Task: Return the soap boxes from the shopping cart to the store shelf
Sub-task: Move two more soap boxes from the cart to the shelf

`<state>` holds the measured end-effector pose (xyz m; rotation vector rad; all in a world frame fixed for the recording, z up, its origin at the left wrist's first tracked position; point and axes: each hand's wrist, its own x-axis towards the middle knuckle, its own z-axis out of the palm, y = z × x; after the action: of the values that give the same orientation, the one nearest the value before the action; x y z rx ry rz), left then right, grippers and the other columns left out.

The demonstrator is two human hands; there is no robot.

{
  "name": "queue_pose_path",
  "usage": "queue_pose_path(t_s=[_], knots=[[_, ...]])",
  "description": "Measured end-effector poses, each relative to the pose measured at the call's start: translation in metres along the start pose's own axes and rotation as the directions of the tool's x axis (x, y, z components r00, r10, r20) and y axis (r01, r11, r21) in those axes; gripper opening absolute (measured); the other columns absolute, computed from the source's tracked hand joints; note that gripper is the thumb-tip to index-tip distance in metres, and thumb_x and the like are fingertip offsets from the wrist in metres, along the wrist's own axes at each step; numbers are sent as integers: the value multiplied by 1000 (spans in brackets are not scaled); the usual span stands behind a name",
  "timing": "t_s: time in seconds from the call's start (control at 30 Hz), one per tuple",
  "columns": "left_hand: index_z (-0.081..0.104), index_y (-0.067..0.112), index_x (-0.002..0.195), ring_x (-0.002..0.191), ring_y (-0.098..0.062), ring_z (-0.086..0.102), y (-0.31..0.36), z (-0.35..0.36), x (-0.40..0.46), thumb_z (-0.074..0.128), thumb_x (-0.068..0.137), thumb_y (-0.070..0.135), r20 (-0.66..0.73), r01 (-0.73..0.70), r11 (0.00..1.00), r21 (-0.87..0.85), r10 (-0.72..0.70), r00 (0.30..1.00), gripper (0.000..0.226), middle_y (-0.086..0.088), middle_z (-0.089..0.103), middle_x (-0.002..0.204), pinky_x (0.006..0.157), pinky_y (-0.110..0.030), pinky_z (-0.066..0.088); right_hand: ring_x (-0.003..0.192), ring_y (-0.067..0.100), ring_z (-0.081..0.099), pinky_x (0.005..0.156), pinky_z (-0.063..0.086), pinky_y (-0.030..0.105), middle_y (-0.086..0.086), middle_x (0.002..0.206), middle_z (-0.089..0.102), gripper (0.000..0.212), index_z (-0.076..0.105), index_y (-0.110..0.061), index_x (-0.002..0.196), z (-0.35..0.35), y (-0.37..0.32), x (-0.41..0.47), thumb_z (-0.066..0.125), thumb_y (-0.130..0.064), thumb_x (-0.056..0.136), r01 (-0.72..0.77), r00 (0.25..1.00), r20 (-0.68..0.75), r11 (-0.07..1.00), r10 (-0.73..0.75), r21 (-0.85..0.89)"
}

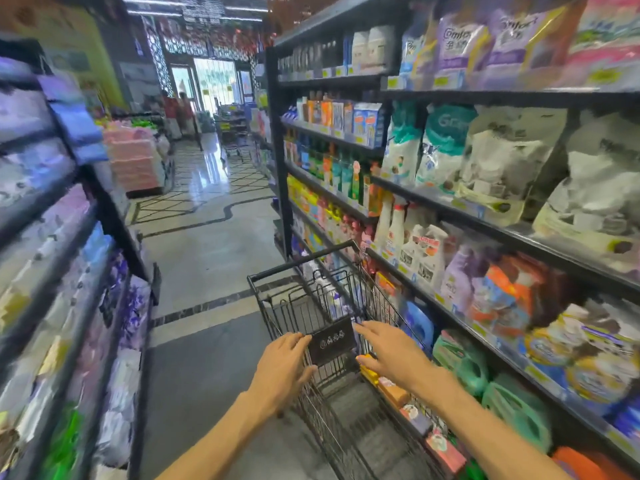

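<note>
A black wire shopping cart (277,308) stands in the aisle, close against the right-hand shelf. Along its right side lies a row of small soap boxes: a yellow one (367,373), an orange one (394,391), a purple one (417,419) and a pink one (446,449). My left hand (282,367) holds the cart's near gate beside a black plaque (330,342), fingers over the top and thumb round the wire. My right hand (389,353) hovers over the yellow box with its fingers straight, holding nothing.
The right shelf unit (485,233) carries detergent pouches, spray bottles and green jugs (460,362). A second shelf (62,258) of packets lines the left. Tiled floor (207,244) runs ahead to pink stacked goods (133,161) and a distant cart.
</note>
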<state>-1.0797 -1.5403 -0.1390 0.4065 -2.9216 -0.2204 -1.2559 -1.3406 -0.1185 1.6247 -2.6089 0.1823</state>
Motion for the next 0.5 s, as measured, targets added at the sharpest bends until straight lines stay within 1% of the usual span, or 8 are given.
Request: queue_pose_path(t_s=[0.07, 0.13, 0.2, 0.27, 0.3, 0.37, 0.4, 0.5], knots=[[40, 22, 150, 137, -21, 44, -8, 5, 34, 54, 95, 56, 11, -23, 1000, 1, 23, 1000, 66, -1, 47, 151, 115, -38, 39, 141, 25, 36, 116, 32, 38, 6, 154, 38, 72, 28, -19, 153, 9, 15, 21, 54, -51, 94, -18, 1000, 4, 1000, 18, -4], [43, 20, 148, 134, -23, 48, -8, 14, 68, 57, 94, 54, 45, -48, 999, 2, 48, 998, 66, -2, 50, 148, 112, -39, 43, 134, 26, 43, 112, 38, 39, 6, 147, 45, 72, 33, -18, 151, 20, 36, 33, 56, -52, 92, -48, 999, 22, 999, 48, 3], [46, 16, 147, 131, -26, 51, -2, 27, 102, 60, 93, 51, 91, -116, 993, 12, 114, 989, 66, -5, 54, 145, 109, -40, 45, 128, 26, 47, 107, 42, 39, 6, 141, 49, 71, 37, -18, 149, 30, 57, 38, 57, -52, 90, -113, 993, 37, 993, 113, 21], [45, 15, 148, 133, -27, 50, 9, 43, 135, 58, 95, 51, 150, -191, 982, -4, 189, 970, 66, -5, 52, 147, 109, -40, 45, 128, 28, 47, 107, 40, 40, 7, 142, 49, 71, 39, -17, 148, 40, 82, 37, 58, -53, 89, -185, 982, 44, 982, 184, 24], [44, 16, 149, 135, -27, 48, 13, 55, 152, 57, 96, 51, 184, -222, 975, -16, 221, 958, 65, -5, 50, 149, 110, -41, 44, 126, 29, 49, 106, 42, 42, 9, 141, 50, 71, 42, -15, 146, 46, 94, 35, 59, -52, 88, -219, 975, 44, 975, 217, 33], [44, 17, 149, 135, -28, 47, 23, 81, 186, 55, 96, 50, 252, -301, 953, -37, 300, 920, 63, -5, 49, 149, 109, -41, 44, 120, 32, 54, 101, 47, 43, 13, 134, 56, 68, 49, -11, 141, 60, 117, 27, 63, -48, 86, -313, 949, 63, 947, 309, 78], [44, 17, 148, 134, -28, 48, 30, 95, 203, 55, 96, 50, 285, -345, 937, -52, 345, 894, 63, -5, 50, 148, 107, -41, 46, 121, 32, 54, 102, 46, 41, 12, 134, 56, 67, 50, -11, 141, 67, 128, 22, 64, -47, 86, -373, 927, 71, 922, 367, 100], [45, 18, 146, 130, -27, 51, 52, 147, 249, 47, 92, 54, 370, -445, 886, -129, 459, 807, 64, -3, 51, 144, 103, -41, 47, 131, 27, 46, 109, 36, 38, 8, 144, 49, 64, 42, -16, 146, 90, 150, 5, 55, -49, 93, -549, 835, 110, 828, 539, 112]])
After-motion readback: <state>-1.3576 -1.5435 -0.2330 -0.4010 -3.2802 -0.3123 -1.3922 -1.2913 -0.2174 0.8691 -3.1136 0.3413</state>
